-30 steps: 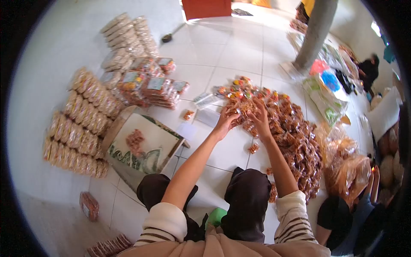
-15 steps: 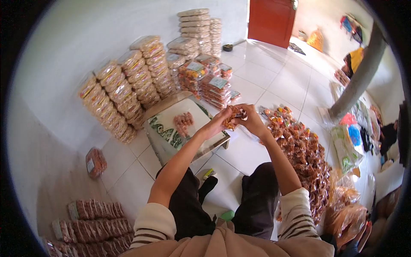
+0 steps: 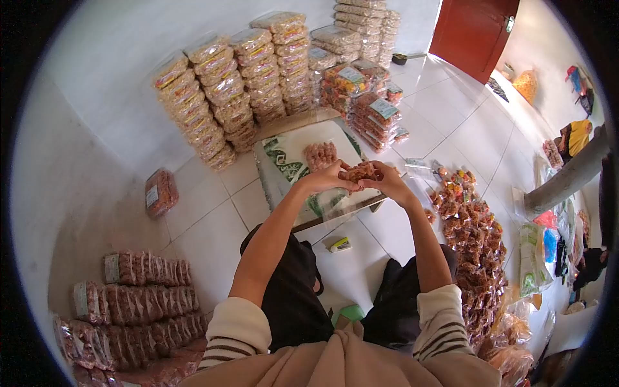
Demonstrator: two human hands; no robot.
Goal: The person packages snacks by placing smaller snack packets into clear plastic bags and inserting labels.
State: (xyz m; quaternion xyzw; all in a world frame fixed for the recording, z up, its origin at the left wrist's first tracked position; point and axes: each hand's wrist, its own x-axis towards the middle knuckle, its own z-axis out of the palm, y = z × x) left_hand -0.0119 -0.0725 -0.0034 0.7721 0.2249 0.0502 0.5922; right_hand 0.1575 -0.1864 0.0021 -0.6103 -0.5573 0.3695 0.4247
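Both hands meet above the near right part of a low table (image 3: 269,187). My left hand (image 3: 325,178) and my right hand (image 3: 391,182) grip a small bundle of brown snacks (image 3: 359,172) from its two sides, fingers curled around it. Whether this bundle is wrapped is hard to make out. Beyond my left hand, several reddish-brown snack pieces (image 3: 320,155) lie together on the tabletop. Clear plastic (image 3: 336,201) shows below my left hand, at the table's near edge.
Tall stacks of packed pale snacks (image 3: 225,84) line the wall, with labelled packs (image 3: 377,113) beside them. A long pile of brown snack packets (image 3: 474,238) covers the floor at right. Filled packs (image 3: 138,297) lie lower left; a small yellow-green object (image 3: 338,244) sits before the table.
My view has swung left, so the surroundings appear further right. The hands have come down nearer the table, and the bundle now lies sideways between them.
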